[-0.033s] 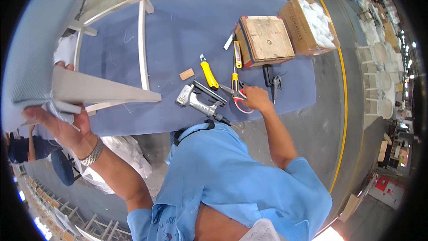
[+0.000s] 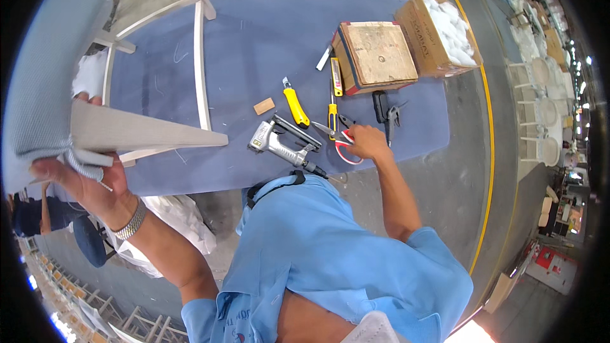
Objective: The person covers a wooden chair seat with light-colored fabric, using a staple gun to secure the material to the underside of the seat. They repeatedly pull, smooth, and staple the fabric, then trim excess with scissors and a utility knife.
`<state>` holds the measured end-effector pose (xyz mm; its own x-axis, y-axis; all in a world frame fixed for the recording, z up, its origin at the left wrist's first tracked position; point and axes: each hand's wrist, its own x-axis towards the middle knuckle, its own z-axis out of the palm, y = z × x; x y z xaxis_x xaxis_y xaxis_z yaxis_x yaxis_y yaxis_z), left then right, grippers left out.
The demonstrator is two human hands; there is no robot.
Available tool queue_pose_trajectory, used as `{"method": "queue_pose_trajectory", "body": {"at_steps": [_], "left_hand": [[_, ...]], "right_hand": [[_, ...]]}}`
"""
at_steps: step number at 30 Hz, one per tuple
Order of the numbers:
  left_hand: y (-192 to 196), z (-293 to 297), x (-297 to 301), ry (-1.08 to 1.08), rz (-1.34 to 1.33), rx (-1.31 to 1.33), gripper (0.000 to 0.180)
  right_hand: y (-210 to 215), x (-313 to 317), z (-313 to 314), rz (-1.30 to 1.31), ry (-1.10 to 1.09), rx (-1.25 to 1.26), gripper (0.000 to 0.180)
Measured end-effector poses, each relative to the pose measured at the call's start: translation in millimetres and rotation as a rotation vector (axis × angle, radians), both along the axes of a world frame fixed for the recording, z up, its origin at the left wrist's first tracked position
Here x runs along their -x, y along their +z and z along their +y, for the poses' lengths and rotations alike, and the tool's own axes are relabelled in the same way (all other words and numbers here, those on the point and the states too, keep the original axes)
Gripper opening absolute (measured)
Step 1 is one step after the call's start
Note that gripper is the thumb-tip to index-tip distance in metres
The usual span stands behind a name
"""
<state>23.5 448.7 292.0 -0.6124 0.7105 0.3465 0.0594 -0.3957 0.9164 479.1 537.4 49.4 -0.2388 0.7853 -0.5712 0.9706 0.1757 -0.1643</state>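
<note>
On the left, a pale wooden chair (image 2: 149,126) with a grey-blue fabric seat cover (image 2: 44,82) is tipped onto the table. My left hand (image 2: 105,187) grips its corner, thumb by the gathered fabric edge and fingertips showing past the leg. My right hand (image 2: 367,142) is closed on the red-and-white handles of the scissors (image 2: 346,150), which lie on the table with their blades apart. Left of them lie a silver staple gun (image 2: 276,143), a yellow utility knife (image 2: 295,107) and a small wooden block (image 2: 264,107). A yellow-handled screwdriver (image 2: 332,117) lies just beyond the scissors.
A blue cloth-covered table (image 2: 254,44) bears a worn box (image 2: 382,54), a carton of white stuffing (image 2: 438,41), a yellow blade case (image 2: 337,77) and a black clamp-like tool (image 2: 389,114). A person (image 2: 41,213) is at the far left. White plastic (image 2: 181,222) hangs below the table's edge.
The scissors have turned slightly under my right hand, and their handles show more plainly. My left hand keeps its hold on the chair; the whole view has shifted a little.
</note>
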Motion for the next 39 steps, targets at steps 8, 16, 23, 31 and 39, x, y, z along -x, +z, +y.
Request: {"method": "queue_pose_trajectory", "body": {"at_steps": [8,16,23,31,39], "left_hand": [[-14,-1,0,0.014,-0.121,-0.031,0.092],[10,16,-25,-0.090,-0.076,-0.193,0.073],[13,18,-28,-0.032,-0.079,-0.192,0.082],[16,13,-26,-0.081,-0.106,-0.194,0.074],[31,-3,-32,-0.047,-0.112,-0.214,0.057]], "right_hand": [[-48,42,-13,0.559,-0.221,-0.442,0.034],[-86,48,-1,0.168,-0.330,-0.334,0.055],[-81,40,60,0.652,-0.161,-0.420,0.050],[305,210,35,1.685,0.472,-0.224,0.026],[426,283,-4,1.454,0.922,-0.598,0.030]]}}
